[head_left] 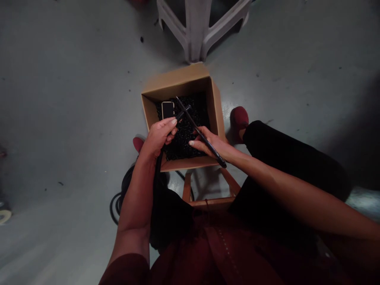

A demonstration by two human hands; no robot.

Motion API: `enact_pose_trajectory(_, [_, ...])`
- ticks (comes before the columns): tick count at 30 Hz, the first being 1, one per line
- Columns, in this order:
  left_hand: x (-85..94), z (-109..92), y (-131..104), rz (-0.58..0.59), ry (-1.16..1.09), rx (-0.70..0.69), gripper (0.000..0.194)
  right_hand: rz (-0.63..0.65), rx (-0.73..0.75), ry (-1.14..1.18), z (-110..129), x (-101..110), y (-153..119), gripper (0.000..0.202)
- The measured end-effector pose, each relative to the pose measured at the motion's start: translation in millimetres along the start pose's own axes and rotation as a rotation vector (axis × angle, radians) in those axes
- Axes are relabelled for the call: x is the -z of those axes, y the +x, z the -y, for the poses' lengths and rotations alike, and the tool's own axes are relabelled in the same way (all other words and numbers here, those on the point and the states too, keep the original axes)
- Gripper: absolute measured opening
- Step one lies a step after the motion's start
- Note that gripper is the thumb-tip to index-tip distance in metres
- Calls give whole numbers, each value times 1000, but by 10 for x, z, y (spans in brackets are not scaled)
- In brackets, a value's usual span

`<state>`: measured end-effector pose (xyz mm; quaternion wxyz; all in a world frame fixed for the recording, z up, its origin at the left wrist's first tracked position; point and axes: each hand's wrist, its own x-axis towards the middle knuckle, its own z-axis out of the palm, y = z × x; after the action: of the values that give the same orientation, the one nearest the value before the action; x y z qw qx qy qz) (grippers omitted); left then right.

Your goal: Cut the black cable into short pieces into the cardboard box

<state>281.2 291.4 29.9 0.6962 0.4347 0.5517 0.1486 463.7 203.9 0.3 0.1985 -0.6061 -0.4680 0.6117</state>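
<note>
My left hand [162, 133] is closed around a black ribbed strip [183, 112], its end sticking out past the thumb. A dark length runs back from this hand under the wrist. My right hand [206, 141] grips a long, thin, dark knife [197, 132], whose narrow tip points up and left. The blade crosses the strip near its free end; I cannot tell whether it has cut in. Both hands are over an open cardboard box [218, 107] filled with small black pieces [185, 138]. A phone with a pale edge [168, 110] lies on those pieces.
A grey plastic stool [197, 31] stands beyond the box. Wooden legs [187, 188] show below it, near my lap. Black coiled tubing [115, 206] lies by my left leg. A red shoe [240, 117] is right of the box. A tape roll [4, 216] sits far left.
</note>
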Motion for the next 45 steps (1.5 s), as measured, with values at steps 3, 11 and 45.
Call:
enact_pose_trajectory(3, [28, -13, -12, 36, 33, 2, 32, 13, 20, -3, 8, 15, -3, 62])
enact_pose_trajectory(11, [35, 40, 26, 91, 64, -15, 32, -34, -10, -177, 107, 36, -39, 51])
enact_pose_trajectory(45, [11, 150, 123, -6, 182, -1, 27, -111, -20, -334, -42, -5, 23, 14])
